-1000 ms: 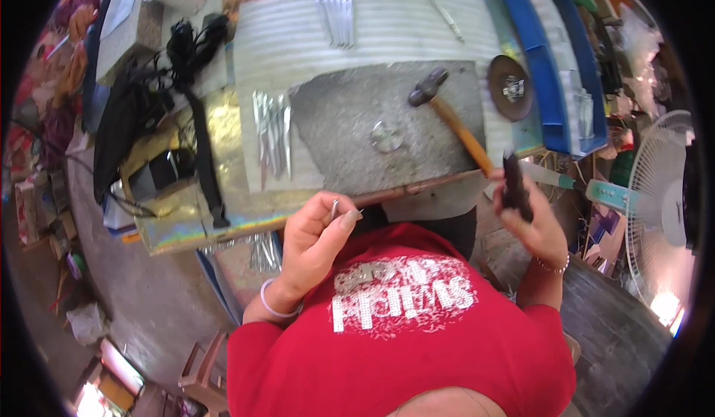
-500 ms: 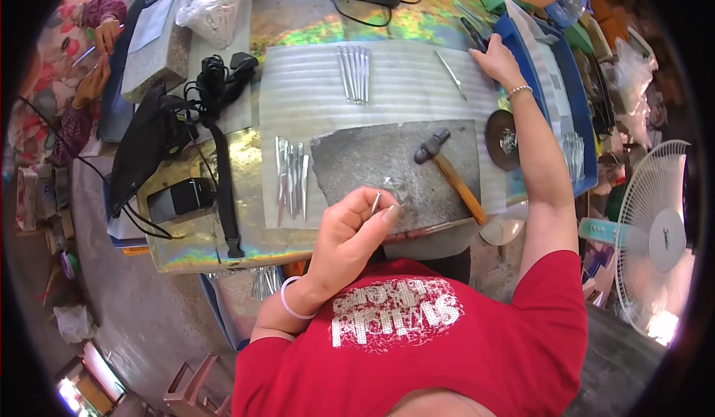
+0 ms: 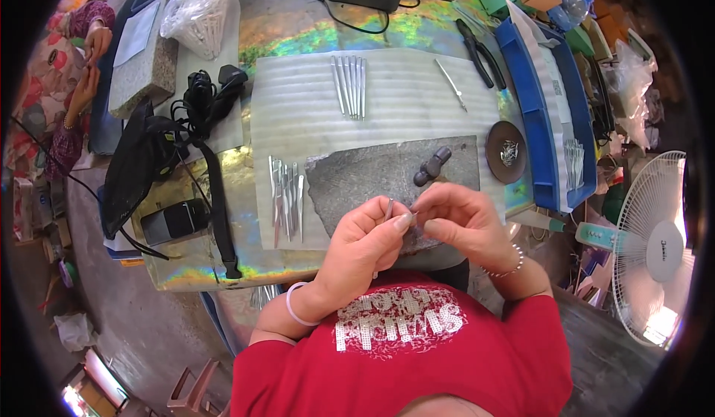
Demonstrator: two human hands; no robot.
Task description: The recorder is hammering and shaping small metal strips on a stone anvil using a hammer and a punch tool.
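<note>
My left hand (image 3: 363, 244) is closed on a thin metal rod (image 3: 389, 208), whose short end sticks up between thumb and fingers. Fingertips of my right hand (image 3: 471, 225) are pinched together right beside the left thumb; what they hold, if anything, is too small to make out. Both hands are over the near edge of a dark grey slab (image 3: 357, 170). A hammer (image 3: 433, 167) lies on the slab, its handle hidden by my right hand. Black-handled pliers (image 3: 482, 58) lie at the far right, near a single thin silver tool (image 3: 451, 86).
Several silver rods (image 3: 348, 86) lie on the white foam sheet (image 3: 298, 119), with another group (image 3: 287, 201) at left. A brown dish (image 3: 505, 165) holds small metal pieces. Right are a blue tray (image 3: 532, 112) and fan (image 3: 655, 249); left, a black strapped bag (image 3: 138, 167) and another person's hands (image 3: 91, 63).
My right hand has let go of the pliers and come back toward me to meet my left hand. The pliers now lie on the table. My left hand still holds the rod.
</note>
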